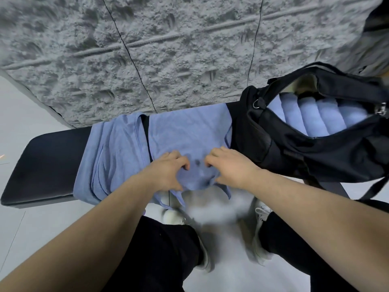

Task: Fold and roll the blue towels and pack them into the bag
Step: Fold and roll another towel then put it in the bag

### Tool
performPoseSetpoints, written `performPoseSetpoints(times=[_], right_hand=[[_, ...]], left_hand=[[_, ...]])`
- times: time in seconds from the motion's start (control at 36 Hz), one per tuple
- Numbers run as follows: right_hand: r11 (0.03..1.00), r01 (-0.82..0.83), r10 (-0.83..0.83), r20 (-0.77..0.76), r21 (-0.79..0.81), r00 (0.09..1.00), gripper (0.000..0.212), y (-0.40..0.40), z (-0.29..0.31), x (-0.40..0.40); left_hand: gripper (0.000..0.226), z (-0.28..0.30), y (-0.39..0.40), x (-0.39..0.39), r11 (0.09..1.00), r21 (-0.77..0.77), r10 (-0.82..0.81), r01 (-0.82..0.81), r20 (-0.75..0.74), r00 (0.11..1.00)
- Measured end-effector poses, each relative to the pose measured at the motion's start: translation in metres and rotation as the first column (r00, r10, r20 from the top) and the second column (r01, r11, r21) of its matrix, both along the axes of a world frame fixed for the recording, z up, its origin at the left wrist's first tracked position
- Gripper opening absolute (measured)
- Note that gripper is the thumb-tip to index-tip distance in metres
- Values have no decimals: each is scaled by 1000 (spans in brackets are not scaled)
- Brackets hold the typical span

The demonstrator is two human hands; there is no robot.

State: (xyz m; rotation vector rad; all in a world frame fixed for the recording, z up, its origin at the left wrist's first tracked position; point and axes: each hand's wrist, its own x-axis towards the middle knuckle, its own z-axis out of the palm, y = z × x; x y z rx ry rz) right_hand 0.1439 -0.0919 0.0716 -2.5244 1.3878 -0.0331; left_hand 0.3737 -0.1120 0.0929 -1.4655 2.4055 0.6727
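The black table [48, 161] carried everything. At its right end sat the open bag [294, 144], with several rolled towels [328, 116] already inside. Just left of the bag a flat blue towel [189, 131] lay across the table, and another towel [113, 157] lay further left. The left hand [168, 171] and right hand [229, 165] both had fingers curled into the flat towel's near edge, apparently gripping it. Rolling seemed to be starting; next, an even, tight roll away from the body.

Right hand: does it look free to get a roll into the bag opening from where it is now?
Probably yes. The bag lies open just beside the right hand, mouth gaping over the rolled towels, nothing between. But both hands, left hand too, grip the unrolled towel, and a strap crosses the opening's far side.
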Motion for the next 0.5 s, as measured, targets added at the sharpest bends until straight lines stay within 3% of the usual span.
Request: performPoseSetpoints(times=[0.11,0.25,0.39,0.5], right_hand=[[999,9,-12,58,43,998,12,-4,3,-7],[984,78,-111,210,158,971,6,-5,8,-12],[952,209,-270,293,223,917,12,-1,16,-10],[933,245,-336,390,264,858,21,-2,21,-8]], left_hand=[[45,-2,2,-2,995,-89,-28,31,38,999],[24,-5,-1,-3,996,-86,4,-1,30,1000],[20,1,1,-1,992,-8,122,-123,-89,989],[22,11,4,-2,959,-56,253,-277,-267,930]])
